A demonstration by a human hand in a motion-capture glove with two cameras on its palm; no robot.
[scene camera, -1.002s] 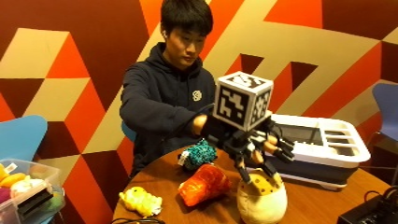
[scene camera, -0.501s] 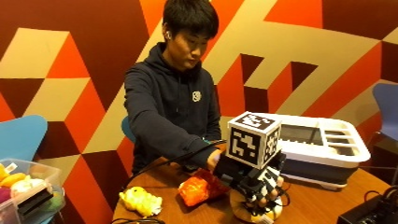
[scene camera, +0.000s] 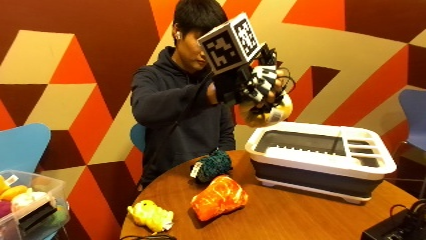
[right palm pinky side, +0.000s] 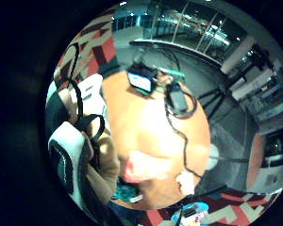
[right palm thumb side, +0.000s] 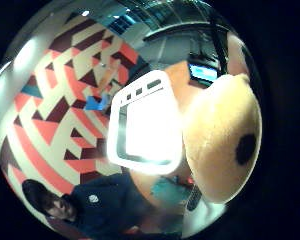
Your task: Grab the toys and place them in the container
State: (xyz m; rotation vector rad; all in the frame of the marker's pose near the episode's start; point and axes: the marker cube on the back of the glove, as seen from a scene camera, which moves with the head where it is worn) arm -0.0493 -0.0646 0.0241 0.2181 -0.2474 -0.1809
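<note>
Here the hands (scene camera: 256,85) clutch 1 tan plush toy (scene camera: 266,111), seemingly dark-spotted, above the container (scene camera: 319,157).

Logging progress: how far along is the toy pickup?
Done: nothing visible in the container yet. In hand: right hand holds a tan plush raised above it. Left: teal toy, orange toy and yellow toy on the table.

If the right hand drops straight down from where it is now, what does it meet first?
Most likely the white container: the right hand, gripping the tan plush toy, seems to hang above its near-left rim, though depth is unclear.
</note>
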